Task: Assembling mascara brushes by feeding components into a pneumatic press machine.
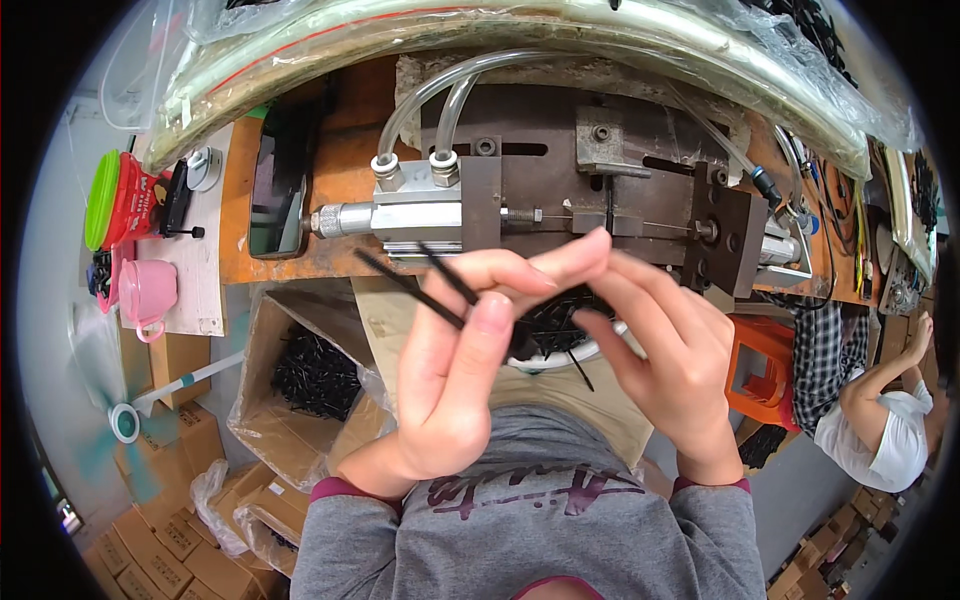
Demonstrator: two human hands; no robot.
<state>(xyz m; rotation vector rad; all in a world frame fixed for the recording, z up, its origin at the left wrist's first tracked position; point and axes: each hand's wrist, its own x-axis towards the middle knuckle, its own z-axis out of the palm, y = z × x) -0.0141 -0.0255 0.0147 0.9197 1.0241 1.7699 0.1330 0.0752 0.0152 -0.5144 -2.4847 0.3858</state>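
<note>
My left hand [455, 365] is closed round a few thin black sticks [405, 285], whose ends jut out past the fingers to the upper left. Their exact kind does not show. My right hand [670, 345] is raised beside it, slightly blurred, fingers curved and thumb apart, with nothing visible between them. The fingertips of both hands come close together, and I cannot tell whether they touch. Just beyond them stands a metal bench fixture [545, 165] with an air cylinder [415, 215] on its left. A narrow dark piece stands at the fixture's middle.
A pile of black sticks [560, 325] sits below my hands, partly hidden. At left are a carton of black pieces [315, 375], a phone [280, 185], a pink cup [148, 293] and a fan [124, 422]. An orange stool [757, 370] and another person [880, 420] are at right.
</note>
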